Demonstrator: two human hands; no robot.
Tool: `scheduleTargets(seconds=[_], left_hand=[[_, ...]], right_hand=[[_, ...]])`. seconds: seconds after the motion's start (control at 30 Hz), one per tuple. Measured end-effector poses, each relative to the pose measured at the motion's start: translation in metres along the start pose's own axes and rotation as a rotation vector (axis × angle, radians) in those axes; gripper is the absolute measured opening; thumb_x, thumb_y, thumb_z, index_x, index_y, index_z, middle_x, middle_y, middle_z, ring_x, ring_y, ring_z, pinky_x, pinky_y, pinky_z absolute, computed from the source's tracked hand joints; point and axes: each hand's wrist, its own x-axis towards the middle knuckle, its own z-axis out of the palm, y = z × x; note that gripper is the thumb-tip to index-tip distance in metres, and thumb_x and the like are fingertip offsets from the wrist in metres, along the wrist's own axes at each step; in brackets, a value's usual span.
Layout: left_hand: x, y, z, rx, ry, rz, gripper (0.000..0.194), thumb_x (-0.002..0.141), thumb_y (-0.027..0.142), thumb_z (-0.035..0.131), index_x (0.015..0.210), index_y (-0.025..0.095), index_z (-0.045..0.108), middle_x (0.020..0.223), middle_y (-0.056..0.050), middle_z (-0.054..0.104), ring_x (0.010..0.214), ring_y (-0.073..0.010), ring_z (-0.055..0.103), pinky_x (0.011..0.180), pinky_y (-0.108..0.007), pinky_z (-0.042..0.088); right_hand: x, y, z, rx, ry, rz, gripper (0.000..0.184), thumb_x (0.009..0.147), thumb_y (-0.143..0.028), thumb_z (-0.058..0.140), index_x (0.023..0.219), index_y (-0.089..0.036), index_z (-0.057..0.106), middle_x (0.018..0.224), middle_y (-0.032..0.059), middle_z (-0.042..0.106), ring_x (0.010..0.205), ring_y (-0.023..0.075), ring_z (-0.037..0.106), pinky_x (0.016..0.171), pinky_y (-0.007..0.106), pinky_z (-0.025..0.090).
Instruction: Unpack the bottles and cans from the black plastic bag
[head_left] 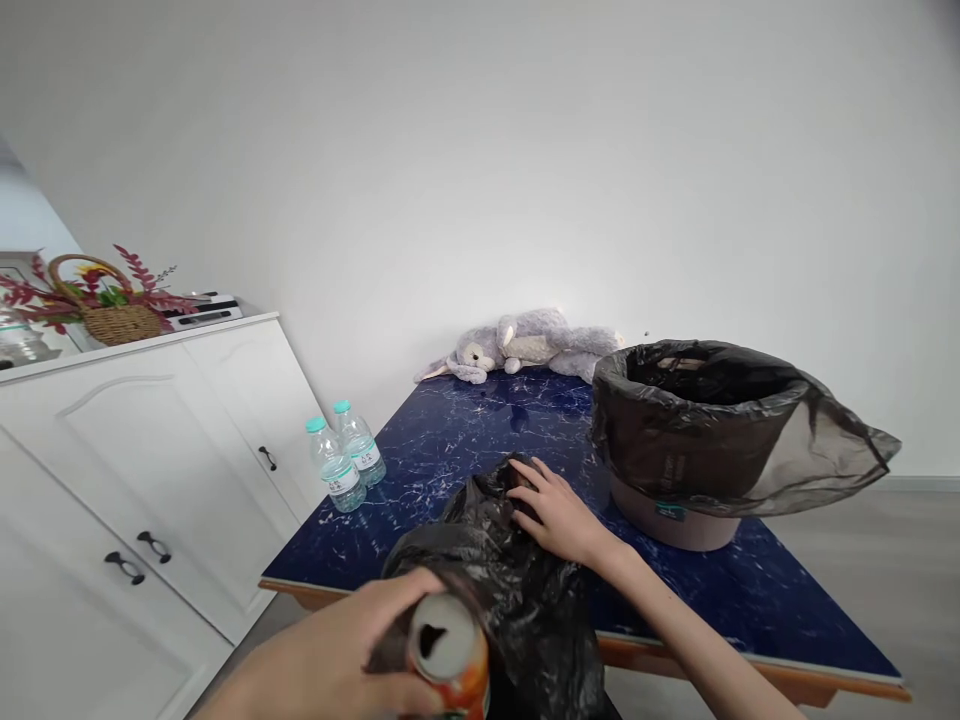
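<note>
My left hand [352, 655] is wrapped round an opened orange drink can [452, 655] at the bottom of the view, close to the camera, and it also seems to pinch the near edge of a black plastic bag [502, 590]. The bag lies crumpled on the near edge of the blue marbled table [465, 430]. My right hand [551, 510] rests on the far side of the bag with its fingers curled on the plastic.
A pink bin [675, 520] lined with a dark bag [712, 420] stands on the table's right. Two water bottles [346, 462] stand at its left edge, a grey plush toy [525, 345] at the far end. A white cabinet [135, 470] with a flower basket [112, 305] is left.
</note>
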Motion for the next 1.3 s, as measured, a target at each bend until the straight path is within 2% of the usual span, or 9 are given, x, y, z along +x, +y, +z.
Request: scheduleTargets(seconds=[0.1, 0.17, 0.23, 0.4, 0.7, 0.9, 1.07, 1.17, 1.3], left_hand=[[-0.02, -0.042, -0.025, -0.394, 0.349, -0.129, 0.08, 0.089, 0.084, 0.052, 0.147, 0.03, 0.058, 0.144, -0.012, 0.067, 0.125, -0.0361, 0.068, 0.095, -0.042, 0.062], [-0.024, -0.082, -0.035, -0.361, 0.78, -0.282, 0.079, 0.089, 0.085, 0.049, 0.144, 0.028, 0.057, 0.145, -0.011, 0.066, 0.132, -0.0357, 0.064, 0.102, -0.043, 0.059], [-0.022, -0.12, -0.038, -0.269, 1.016, -0.411, 0.08, 0.087, 0.082, 0.054, 0.142, 0.025, 0.055, 0.141, -0.011, 0.067, 0.132, -0.0351, 0.064, 0.108, -0.045, 0.055], [-0.013, -0.18, -0.027, -0.139, 1.008, -0.655, 0.076, 0.084, 0.076, 0.056, 0.134, 0.018, 0.055, 0.131, -0.016, 0.072, 0.124, -0.038, 0.068, 0.102, -0.048, 0.057], [0.01, -0.216, -0.007, -0.132, 1.014, -0.695, 0.073, 0.083, 0.071, 0.059, 0.132, 0.016, 0.054, 0.126, -0.018, 0.074, 0.118, -0.037, 0.072, 0.096, -0.045, 0.06], [0.018, -0.209, -0.003, -0.183, 1.041, -0.619, 0.079, 0.084, 0.069, 0.063, 0.138, 0.013, 0.048, 0.138, -0.021, 0.064, 0.122, -0.0348, 0.068, 0.102, -0.045, 0.057], [0.011, -0.164, 0.017, 0.227, 1.421, -0.416, 0.069, 0.088, 0.062, 0.063, 0.131, 0.01, 0.049, 0.137, -0.025, 0.054, 0.133, -0.0378, 0.053, 0.111, -0.052, 0.048], [-0.003, -0.111, 0.041, 0.158, 1.198, -0.173, 0.029, 0.104, 0.046, 0.045, 0.091, 0.023, 0.058, 0.094, -0.008, 0.065, 0.092, -0.0248, 0.065, 0.089, -0.039, 0.055], [-0.013, -0.042, 0.073, -0.035, 0.236, 0.158, 0.053, 0.11, 0.04, 0.028, 0.072, 0.025, 0.061, 0.068, -0.003, 0.066, 0.063, -0.0175, 0.062, 0.067, -0.03, 0.05]], right_hand=[[-0.003, 0.018, 0.005, 0.042, 0.065, 0.035, 0.034, 0.101, -0.034, 0.056, 0.131, -0.029, 0.072, 0.172, 0.0053, 0.034, 0.161, 0.0404, 0.021, 0.123, 0.063, 0.038], [-0.004, 0.029, 0.007, 0.081, 0.102, 0.045, 0.036, 0.101, -0.033, 0.055, 0.132, -0.029, 0.071, 0.173, 0.0062, 0.032, 0.161, 0.0383, 0.023, 0.123, 0.06, 0.039], [-0.005, 0.036, 0.009, 0.113, 0.136, 0.044, 0.038, 0.101, -0.034, 0.054, 0.135, -0.028, 0.069, 0.174, 0.0067, 0.029, 0.161, 0.0359, 0.024, 0.124, 0.058, 0.038], [-0.008, 0.033, 0.012, 0.148, 0.177, 0.054, 0.042, 0.105, -0.047, 0.051, 0.141, -0.032, 0.065, 0.176, 0.003, 0.023, 0.162, 0.0345, 0.02, 0.127, 0.055, 0.036], [-0.013, 0.018, 0.019, 0.18, 0.242, 0.056, 0.044, 0.109, -0.051, 0.041, 0.138, -0.033, 0.068, 0.176, 0.0037, 0.022, 0.163, 0.0348, 0.019, 0.126, 0.058, 0.035], [-0.013, 0.02, 0.018, 0.152, 0.285, -0.009, 0.039, 0.108, -0.046, 0.045, 0.119, -0.03, 0.078, 0.173, 0.0037, 0.032, 0.162, 0.0357, 0.022, 0.126, 0.062, 0.033], [-0.011, 0.015, 0.011, 0.295, 0.333, 0.027, 0.039, 0.107, -0.05, 0.047, 0.105, -0.029, 0.08, 0.166, 0.0048, 0.045, 0.156, 0.0336, 0.037, 0.125, 0.058, 0.036], [-0.011, 0.014, 0.008, 0.328, 0.358, 0.074, 0.04, 0.106, -0.053, 0.047, 0.105, -0.029, 0.079, 0.162, 0.006, 0.05, 0.152, 0.0335, 0.043, 0.123, 0.056, 0.039], [-0.012, 0.012, 0.008, 0.347, 0.346, 0.09, 0.041, 0.106, -0.056, 0.046, 0.111, -0.031, 0.079, 0.163, 0.0052, 0.048, 0.153, 0.0338, 0.041, 0.123, 0.056, 0.038]])
